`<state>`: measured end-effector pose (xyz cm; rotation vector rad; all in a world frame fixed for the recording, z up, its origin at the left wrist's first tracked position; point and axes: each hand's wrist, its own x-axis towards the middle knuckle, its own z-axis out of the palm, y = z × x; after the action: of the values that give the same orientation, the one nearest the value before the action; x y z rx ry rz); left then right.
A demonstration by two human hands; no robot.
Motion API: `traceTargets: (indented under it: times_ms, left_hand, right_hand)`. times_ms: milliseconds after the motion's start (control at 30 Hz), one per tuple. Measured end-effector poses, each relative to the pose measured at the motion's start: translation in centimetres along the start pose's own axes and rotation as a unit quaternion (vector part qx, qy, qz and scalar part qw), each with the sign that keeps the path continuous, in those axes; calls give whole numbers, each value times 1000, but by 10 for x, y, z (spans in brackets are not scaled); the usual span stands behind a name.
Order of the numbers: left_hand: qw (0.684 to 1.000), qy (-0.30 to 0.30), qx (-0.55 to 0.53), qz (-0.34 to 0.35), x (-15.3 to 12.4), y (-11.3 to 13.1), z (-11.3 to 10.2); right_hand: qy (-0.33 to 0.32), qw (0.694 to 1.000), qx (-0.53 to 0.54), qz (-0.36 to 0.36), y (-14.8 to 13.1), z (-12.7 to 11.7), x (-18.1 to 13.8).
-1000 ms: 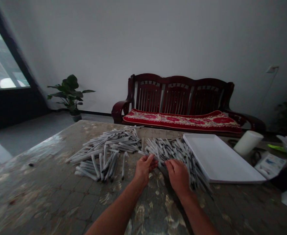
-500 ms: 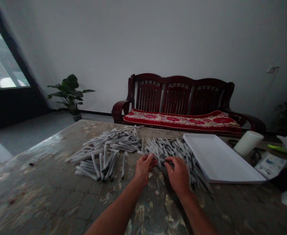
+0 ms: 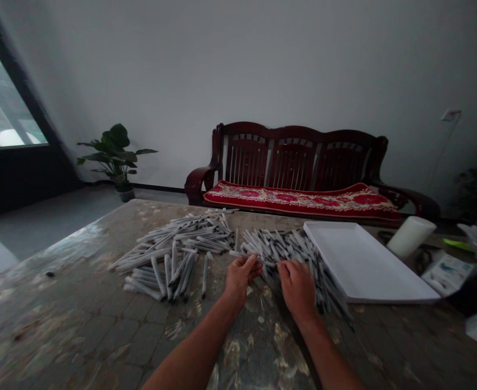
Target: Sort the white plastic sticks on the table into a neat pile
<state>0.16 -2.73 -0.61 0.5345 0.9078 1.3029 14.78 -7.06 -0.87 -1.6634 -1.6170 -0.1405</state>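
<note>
Two heaps of thin white pens lie on a mottled stone table (image 3: pixel 79 303). My left hand (image 3: pixel 238 277) curls its fingers round one pen (image 3: pixel 238 253) at the near edge of the right heap (image 3: pixel 295 254). Beside it, my right hand (image 3: pixel 297 286) rests knuckles up on that same heap, fingers bent down among the pens; what they grip is hidden. The left heap (image 3: pixel 173 249) spreads out apart from both hands.
A white shallow tray (image 3: pixel 364 265) lies right of the pens. Past it are a white roll (image 3: pixel 410 236), papers and a bowl at the table's right end. Behind the table stand a dark wooden bench (image 3: pixel 299 162) with a red cushion and a potted plant (image 3: pixel 114 157).
My right hand has slid a little forward onto the right heap. My left hand keeps its place with fingers curled at the heap's edge.
</note>
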Motion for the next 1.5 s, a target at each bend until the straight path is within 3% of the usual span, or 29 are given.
traceTargets:
  times_ms: [233,400,667,1133,1367,1500]
  left_hand:
    - [1000,7,-4,3,1,0,0]
    - [1000,6,2,2,1,-2,0]
    - [998,48,-38,6,4,3,-2]
    - [999,20,8,23,6,-1,-3]
    - [988,120,-6,100,22,16,-17]
    - [965,96,168,180,21,16,-22]
  right_hand:
    - [24,999,30,4,-2,-1,0]
    - [-7,1000,17,5,0,0,0]
    - [43,999,6,-32,5,-5,5]
    - [9,999,-18,-34,-4,-7,1]
    - [50,994,-93,12,26,-19,4]
    - [59,990,-122,39,35,-22,5]
